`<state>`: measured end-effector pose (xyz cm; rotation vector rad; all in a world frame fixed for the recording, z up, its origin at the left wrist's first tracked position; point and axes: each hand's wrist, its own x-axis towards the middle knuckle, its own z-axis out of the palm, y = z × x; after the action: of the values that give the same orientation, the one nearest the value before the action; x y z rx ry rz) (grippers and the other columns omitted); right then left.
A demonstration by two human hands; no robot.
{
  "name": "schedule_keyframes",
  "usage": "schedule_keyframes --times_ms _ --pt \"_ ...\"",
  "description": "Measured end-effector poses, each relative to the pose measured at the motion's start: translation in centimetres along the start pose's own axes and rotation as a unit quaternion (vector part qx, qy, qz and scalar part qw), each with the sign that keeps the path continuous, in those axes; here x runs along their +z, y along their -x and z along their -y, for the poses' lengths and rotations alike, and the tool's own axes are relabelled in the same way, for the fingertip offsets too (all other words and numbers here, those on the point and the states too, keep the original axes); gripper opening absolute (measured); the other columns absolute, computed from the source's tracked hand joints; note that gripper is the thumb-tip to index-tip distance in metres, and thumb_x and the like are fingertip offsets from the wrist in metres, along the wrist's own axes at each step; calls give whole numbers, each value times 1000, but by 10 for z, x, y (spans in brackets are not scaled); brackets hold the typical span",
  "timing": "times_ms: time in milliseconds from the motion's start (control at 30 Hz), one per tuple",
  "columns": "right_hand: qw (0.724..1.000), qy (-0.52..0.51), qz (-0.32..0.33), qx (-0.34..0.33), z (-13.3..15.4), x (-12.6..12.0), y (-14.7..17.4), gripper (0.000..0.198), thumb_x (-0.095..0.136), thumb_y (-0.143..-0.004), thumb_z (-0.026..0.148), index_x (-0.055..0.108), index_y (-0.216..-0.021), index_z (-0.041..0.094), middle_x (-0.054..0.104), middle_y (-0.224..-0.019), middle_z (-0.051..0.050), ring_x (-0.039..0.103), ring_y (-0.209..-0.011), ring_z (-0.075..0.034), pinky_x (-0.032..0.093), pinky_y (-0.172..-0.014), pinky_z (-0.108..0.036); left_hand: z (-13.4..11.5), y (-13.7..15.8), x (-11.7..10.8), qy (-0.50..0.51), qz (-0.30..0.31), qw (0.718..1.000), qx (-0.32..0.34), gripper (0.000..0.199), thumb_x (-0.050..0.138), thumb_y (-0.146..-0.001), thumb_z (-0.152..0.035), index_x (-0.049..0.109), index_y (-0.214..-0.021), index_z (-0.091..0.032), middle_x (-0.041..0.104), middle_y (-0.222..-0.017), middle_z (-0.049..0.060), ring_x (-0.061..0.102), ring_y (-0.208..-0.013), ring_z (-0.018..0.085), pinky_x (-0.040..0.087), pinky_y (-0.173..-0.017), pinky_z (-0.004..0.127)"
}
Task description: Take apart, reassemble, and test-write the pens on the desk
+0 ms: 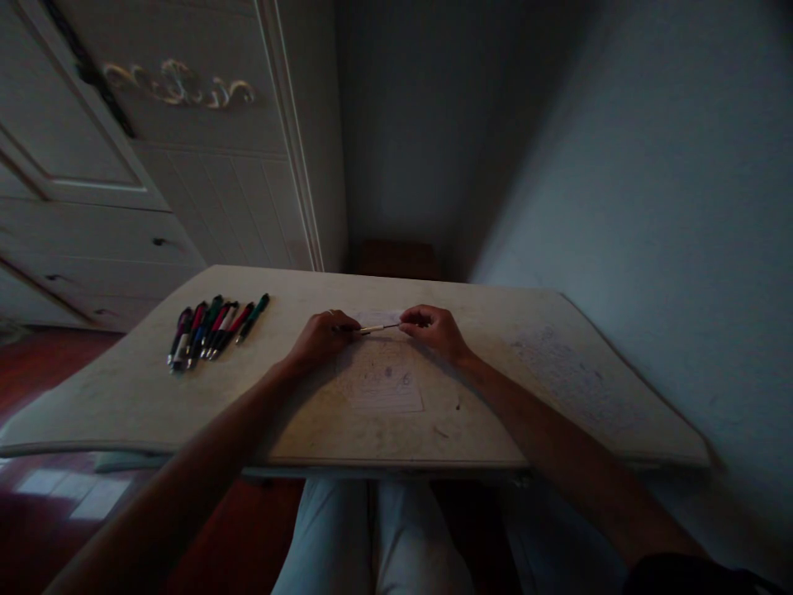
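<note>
Above the middle of the table, my left hand (pixel 327 332) is closed on a pen barrel (pixel 372 330) with a pale, shiny section pointing right. A thin dark rod (pixel 391 326), which looks like a pen refill, runs from the barrel's end to my right hand (pixel 432 327). The fingertips of that hand are pinched on the rod's far end. Whether the rod sits inside the barrel or only meets it is too small to tell. Beneath both hands lies a sheet of paper (pixel 387 392) with handwriting and scribbles.
Several pens (pixel 214 330) in dark, red, green and white lie in a group at the table's left. Scribble marks (pixel 576 376) cover the right side of the tabletop (pixel 297 438). A white cabinet (pixel 229 190) stands behind on the left, and a wall (pixel 657 190) borders the right.
</note>
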<state>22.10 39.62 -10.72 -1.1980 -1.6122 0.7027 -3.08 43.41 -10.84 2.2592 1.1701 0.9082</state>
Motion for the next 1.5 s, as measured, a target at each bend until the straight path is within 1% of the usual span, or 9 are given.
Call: schedule_keyframes --times_ms 300,500,700,900,1300,1500 --pt "1000 -2 5 -9 -2 3 1 17 74 -72 30 74 -84 17 74 -81 -6 64 -72 -16 50 -67 -30 -1 1 -1 4 -4 1000 -9 16 72 -73 -31 80 -85 -22 73 -79 4 65 -74 19 51 -72 29" --pt "1000 -14 10 2 -6 5 2 20 76 -71 33 74 -83 18 74 -83 -6 66 -76 -18 52 -73 -32 3 0 0 14 -7 1000 -14 17 72 -73 -35 80 -83 -23 73 -79 4 65 -75 20 51 -74 31" --pt "1000 -21 13 5 -8 8 3 21 78 -70 35 74 -82 18 75 -82 -6 67 -76 -19 53 -76 -33 2 -1 0 17 -13 999 -29 15 73 -70 -31 80 -80 -22 74 -79 4 65 -76 21 51 -74 32" --pt "999 -42 11 19 -8 10 2 22 78 -69 35 73 -80 17 74 -81 -6 68 -76 -18 54 -77 -34 -3 -2 -3 25 1 999 -30 12 73 -70 -27 79 -79 -22 74 -81 6 66 -79 23 52 -78 36" --pt "998 -58 15 23 -7 12 2 25 79 -67 39 73 -79 18 74 -79 -5 67 -73 -18 54 -74 -33 -8 -2 -4 22 -2 999 -37 11 72 -69 -24 78 -77 -22 75 -82 5 66 -77 21 52 -78 35" --pt "998 -58 14 34 -6 13 1 25 80 -66 38 73 -77 18 74 -77 -5 67 -73 -18 54 -73 -33 -5 -3 -2 18 -7 999 -38 11 72 -68 -27 78 -77 -23 74 -81 4 66 -77 21 52 -78 33"
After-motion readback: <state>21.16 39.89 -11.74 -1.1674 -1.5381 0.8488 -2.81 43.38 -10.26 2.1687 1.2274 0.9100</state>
